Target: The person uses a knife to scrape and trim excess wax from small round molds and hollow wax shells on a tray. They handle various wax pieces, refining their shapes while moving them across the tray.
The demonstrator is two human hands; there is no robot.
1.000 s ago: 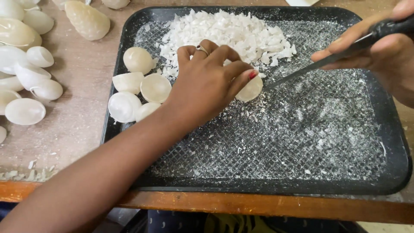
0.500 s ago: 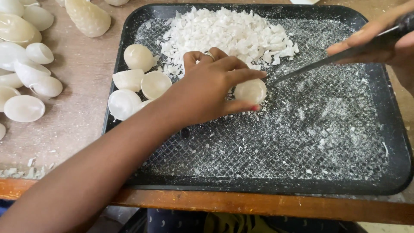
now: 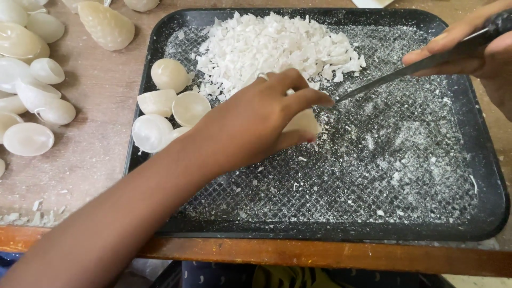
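Note:
My left hand (image 3: 256, 120) grips a pale rounded coconut piece (image 3: 304, 121) and holds it down near the middle of a black tray (image 3: 480, 213) with a gridded floor. My right hand (image 3: 474, 48) at the upper right is closed on a knife (image 3: 394, 77); the blade slants down to the left and its tip meets the piece by my left fingertips. A heap of white chopped flakes (image 3: 266, 48) lies at the tray's far side. Several whole pale pieces (image 3: 170, 101) sit in the tray's left part, beside my left wrist.
More pale shell-shaped pieces (image 3: 32, 90) lie on the wooden table (image 3: 96, 149) left of the tray, with a larger one (image 3: 106, 24) at the top. White crumbs dust the tray floor and the table's front-left corner. The table's wooden front edge (image 3: 320, 253) runs below the tray.
My left hand has turned and pressed the pale piece down on the tray. The knife blade has swung slightly so its tip now sits at the piece's top.

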